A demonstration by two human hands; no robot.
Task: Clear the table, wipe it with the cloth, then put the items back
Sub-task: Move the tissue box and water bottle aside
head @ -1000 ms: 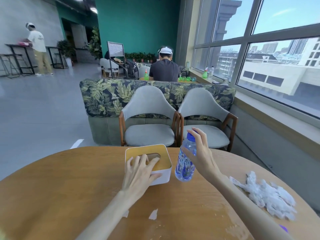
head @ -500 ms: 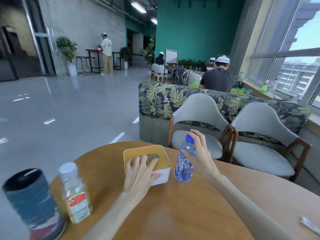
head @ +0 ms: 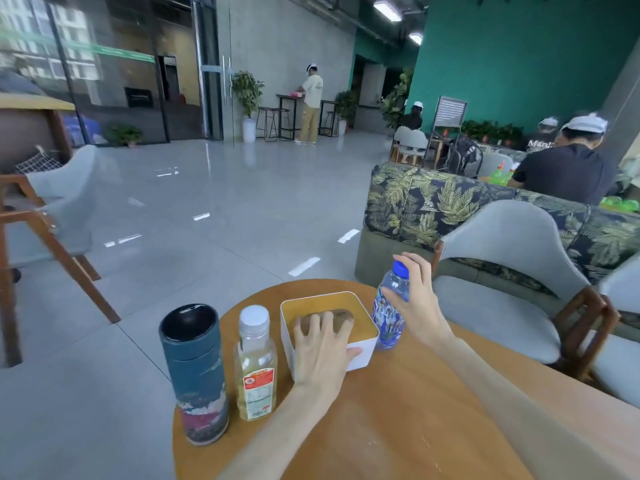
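Note:
A white tissue box (head: 360, 327) with a yellow-brown lid stands on the round wooden table (head: 398, 410). My left hand (head: 320, 355) lies over its near corner, fingers on the lid and thumb on the side wall. Just right of the box, my right hand (head: 417, 306) grips a clear water bottle (head: 388, 320) with a blue cap, held by its upper part, its base at the table surface. At the table's left edge stand a dark blue tumbler (head: 195, 372) and a bottle of yellow liquid (head: 255, 365) with a white cap. No cloth is in view.
A grey chair (head: 502, 271) with wooden legs stands just beyond the table on the right, with a leaf-patterned sofa (head: 433, 202) behind it. Another grey chair (head: 59, 202) stands far left. Open grey floor lies left of the table. Several people are in the background.
The view has swung to the left, bringing the tumbler and the yellow bottle fully into view; the crumpled white material at the right is out of frame. Both hands keep their holds.

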